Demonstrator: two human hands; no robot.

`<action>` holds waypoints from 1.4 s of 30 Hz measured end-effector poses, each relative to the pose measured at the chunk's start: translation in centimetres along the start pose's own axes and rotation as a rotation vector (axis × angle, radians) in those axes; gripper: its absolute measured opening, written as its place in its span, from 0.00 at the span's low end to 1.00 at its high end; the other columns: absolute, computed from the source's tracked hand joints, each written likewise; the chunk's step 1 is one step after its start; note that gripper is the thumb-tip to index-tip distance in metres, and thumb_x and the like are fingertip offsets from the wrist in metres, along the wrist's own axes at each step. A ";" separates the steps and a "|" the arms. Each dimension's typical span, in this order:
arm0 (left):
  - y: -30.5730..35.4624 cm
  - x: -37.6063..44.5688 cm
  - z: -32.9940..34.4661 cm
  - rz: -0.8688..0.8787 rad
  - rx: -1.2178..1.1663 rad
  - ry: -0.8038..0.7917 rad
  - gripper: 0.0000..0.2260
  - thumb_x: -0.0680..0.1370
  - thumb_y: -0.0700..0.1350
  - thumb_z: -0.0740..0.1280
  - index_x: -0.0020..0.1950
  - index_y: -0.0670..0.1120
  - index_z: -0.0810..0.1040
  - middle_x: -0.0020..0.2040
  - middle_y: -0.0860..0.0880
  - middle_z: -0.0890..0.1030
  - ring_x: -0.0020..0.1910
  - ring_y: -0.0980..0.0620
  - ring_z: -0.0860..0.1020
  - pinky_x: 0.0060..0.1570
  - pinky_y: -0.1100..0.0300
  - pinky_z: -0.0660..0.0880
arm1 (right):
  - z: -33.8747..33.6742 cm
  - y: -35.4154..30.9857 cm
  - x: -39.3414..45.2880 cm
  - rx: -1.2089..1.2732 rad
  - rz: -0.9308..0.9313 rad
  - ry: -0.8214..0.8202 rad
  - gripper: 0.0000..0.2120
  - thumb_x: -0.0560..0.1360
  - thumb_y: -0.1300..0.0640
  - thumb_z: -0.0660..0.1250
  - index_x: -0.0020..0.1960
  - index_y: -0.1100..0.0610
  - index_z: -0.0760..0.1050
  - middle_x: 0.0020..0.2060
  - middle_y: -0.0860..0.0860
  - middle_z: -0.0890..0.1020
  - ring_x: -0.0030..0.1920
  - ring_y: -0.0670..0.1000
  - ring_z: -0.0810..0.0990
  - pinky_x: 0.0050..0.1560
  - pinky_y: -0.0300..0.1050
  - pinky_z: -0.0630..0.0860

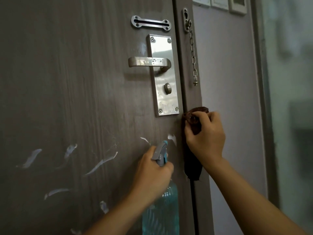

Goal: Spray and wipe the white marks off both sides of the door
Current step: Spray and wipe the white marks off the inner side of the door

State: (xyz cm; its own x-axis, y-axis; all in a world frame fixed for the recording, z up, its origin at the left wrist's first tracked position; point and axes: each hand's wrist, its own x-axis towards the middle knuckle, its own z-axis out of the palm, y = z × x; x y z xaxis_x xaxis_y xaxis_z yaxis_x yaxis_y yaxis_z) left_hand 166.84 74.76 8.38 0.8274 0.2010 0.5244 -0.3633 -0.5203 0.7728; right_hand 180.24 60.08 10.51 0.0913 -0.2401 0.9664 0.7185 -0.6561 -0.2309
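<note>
Left grip (153, 168) curled round the neck of a spray bottle (161, 207), grey and blue nozzle poking up above the knuckles and aimed at the door; trigger finger hidden behind the spray head. Bottle body clear blue, hanging below the hand, bottom cut off by the lower edge. Right grip (205, 134) bunched round a dark brown cloth (192, 164), pressed at the seam where door meets frame, just below the lock plate. Top of the cloth peeking out above the fingers, a long tail dangling below the wrist; middle of the cloth hidden inside the fist.

Outward: brown wood-grain door (67, 82) filling the left and centre, closed against the frame (189, 82). White marks (101, 162) smeared in streaks across the lower door, left of the bottle, two small ones close beside the nozzle; lowest marks partly hidden by the left forearm or cut off at the bottom. Faint whitish haze left of the lock plate, hard to make out. Steel lever handle (145, 61) on a tall lock plate (163, 73), thumb-turn beneath. Chain slot plate (150, 23) above, door chain (192, 50) hanging loose on the frame. Far right blurred, detail unreadable. Switch plates (220, 2) cropped at the top edge.
</note>
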 end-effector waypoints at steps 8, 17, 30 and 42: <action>0.1 -0.8 -1.1 -0.029 -0.082 0.069 0.09 0.67 0.45 0.67 0.47 0.46 0.77 0.40 0.44 0.80 0.36 0.39 0.84 0.43 0.36 0.81 | 1.6 0.0 -1.2 -0.028 0.001 -0.015 0.15 0.73 0.55 0.78 0.57 0.55 0.79 0.48 0.54 0.75 0.44 0.54 0.75 0.34 0.51 0.79; -0.8 -1.7 -2.7 0.031 -0.058 0.115 0.07 0.73 0.36 0.69 0.47 0.46 0.79 0.38 0.43 0.79 0.37 0.41 0.81 0.38 0.44 0.76 | 1.2 -1.2 -5.3 0.081 -0.060 -0.407 0.39 0.70 0.53 0.69 0.79 0.57 0.62 0.70 0.56 0.65 0.66 0.56 0.65 0.61 0.46 0.69; -0.7 -2.0 -4.0 0.013 -0.094 0.128 0.09 0.76 0.33 0.69 0.51 0.45 0.79 0.42 0.46 0.81 0.39 0.45 0.84 0.41 0.46 0.84 | 3.4 -1.9 -9.0 0.020 -0.309 -0.351 0.28 0.74 0.50 0.65 0.73 0.54 0.70 0.67 0.59 0.70 0.57 0.60 0.69 0.52 0.54 0.76; -0.7 -2.4 -4.7 -0.026 -0.041 0.151 0.06 0.76 0.33 0.69 0.50 0.44 0.78 0.43 0.44 0.81 0.35 0.48 0.86 0.36 0.57 0.78 | 3.1 -1.4 -8.0 -0.001 -0.351 -0.382 0.30 0.72 0.54 0.67 0.74 0.53 0.68 0.68 0.58 0.70 0.60 0.61 0.70 0.54 0.57 0.79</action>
State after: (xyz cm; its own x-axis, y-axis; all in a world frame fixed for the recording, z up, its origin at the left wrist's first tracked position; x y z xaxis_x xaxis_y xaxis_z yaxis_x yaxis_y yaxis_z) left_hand 163.09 78.51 8.25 0.7642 0.3377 0.5495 -0.3623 -0.4800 0.7989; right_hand 180.62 65.09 3.43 0.0901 0.2730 0.9578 0.7505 -0.6508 0.1149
